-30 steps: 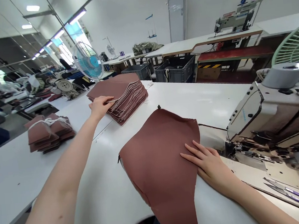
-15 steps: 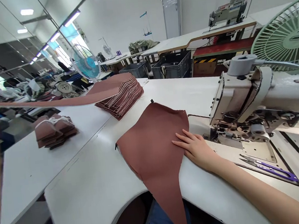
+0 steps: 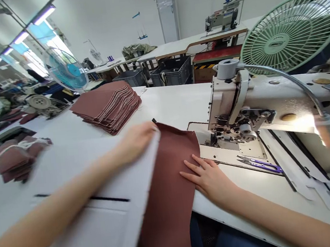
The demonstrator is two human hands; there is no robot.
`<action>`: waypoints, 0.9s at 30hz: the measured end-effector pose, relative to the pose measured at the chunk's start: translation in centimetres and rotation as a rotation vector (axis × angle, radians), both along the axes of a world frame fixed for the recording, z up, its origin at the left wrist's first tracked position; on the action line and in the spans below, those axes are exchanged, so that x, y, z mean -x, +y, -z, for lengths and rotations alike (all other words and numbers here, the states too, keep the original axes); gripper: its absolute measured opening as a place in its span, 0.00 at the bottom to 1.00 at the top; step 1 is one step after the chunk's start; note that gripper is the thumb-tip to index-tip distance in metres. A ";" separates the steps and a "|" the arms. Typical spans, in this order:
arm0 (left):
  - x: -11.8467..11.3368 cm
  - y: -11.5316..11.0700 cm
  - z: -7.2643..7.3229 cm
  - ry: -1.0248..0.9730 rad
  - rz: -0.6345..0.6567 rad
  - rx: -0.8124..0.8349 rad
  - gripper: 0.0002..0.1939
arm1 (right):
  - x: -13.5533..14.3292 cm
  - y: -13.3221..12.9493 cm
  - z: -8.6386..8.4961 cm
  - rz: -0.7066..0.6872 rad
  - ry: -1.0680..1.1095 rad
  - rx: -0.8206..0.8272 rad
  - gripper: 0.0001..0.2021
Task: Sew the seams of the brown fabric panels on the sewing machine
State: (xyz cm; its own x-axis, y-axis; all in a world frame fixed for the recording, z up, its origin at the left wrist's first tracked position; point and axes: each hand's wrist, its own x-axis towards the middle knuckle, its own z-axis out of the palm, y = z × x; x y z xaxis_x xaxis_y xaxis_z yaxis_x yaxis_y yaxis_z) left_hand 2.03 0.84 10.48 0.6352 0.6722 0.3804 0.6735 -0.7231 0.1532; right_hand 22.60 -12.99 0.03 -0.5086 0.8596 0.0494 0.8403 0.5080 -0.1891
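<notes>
your left hand point(image 3: 139, 140) pinches the pale panel point(image 3: 85, 234) by its edge, right hand point(image 3: 209, 178) spread flat on the brown panel point(image 3: 172, 166) across the surface point(image 3: 174, 99); both look light and floppy, best held near corners.

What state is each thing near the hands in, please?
Left hand: closed on pale panel's edge
Pale panel: held, partly covering brown piece
Brown piece: partly covered, under right hand
Right hand: resting, fingers spread
Large stack: piled, untied
Small bundle: tied
Purple snips: lying, blades apart
Machine lamp: lit
</notes>
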 end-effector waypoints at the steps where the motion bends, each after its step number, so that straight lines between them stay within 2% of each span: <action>1: -1.7 -0.1 1.9 0.037 0.080 0.053 0.06 | 0.0 -0.5 0.1 0.003 0.014 0.002 0.21; 3: -5.1 0.0 5.6 0.075 0.188 0.133 0.07 | 0.1 -1.3 0.3 0.009 0.037 -0.007 0.19; 5: -7.9 0.4 8.4 0.049 0.203 0.167 0.09 | 0.0 -1.7 0.6 0.009 0.051 -0.019 0.15; 8: -9.9 0.9 10.7 -0.052 0.162 0.196 0.07 | -0.1 -1.8 1.0 0.004 0.076 -0.032 0.12; 11: -10.5 1.2 11.3 -0.161 0.101 0.231 0.01 | -0.2 -1.7 1.2 -0.021 0.106 -0.060 0.11; 14: -11.1 1.2 11.3 -0.233 0.046 0.265 0.04 | -0.1 -1.5 1.6 -0.058 0.119 -0.069 0.11; 17: -11.8 1.1 11.0 -0.251 0.067 0.316 0.04 | 0.1 -1.4 1.8 -0.061 0.113 -0.073 0.10; 19: -11.8 0.9 10.7 -0.169 0.125 0.323 0.05 | 0.4 -1.6 1.9 -0.048 0.106 -0.084 0.11; 21: -11.5 0.5 10.3 -0.009 0.191 0.262 0.07 | 0.7 -2.0 1.9 -0.046 0.101 -0.078 0.13; 24: -10.6 -0.4 10.3 0.187 0.298 0.081 0.11 | 1.2 -3.0 1.6 -0.064 0.101 -0.040 0.16; 27: -9.9 -1.2 10.9 0.183 0.372 -0.051 0.15 | 1.4 -3.6 1.2 -0.074 0.105 -0.029 0.20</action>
State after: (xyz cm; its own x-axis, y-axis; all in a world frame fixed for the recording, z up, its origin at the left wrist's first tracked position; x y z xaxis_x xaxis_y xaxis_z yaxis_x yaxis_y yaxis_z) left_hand 11.95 -0.32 -0.44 0.8912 0.3678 0.2656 0.3781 -0.9257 0.0129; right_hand 21.23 -16.56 -1.22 -0.5614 0.8173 0.1297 0.7766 0.5744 -0.2586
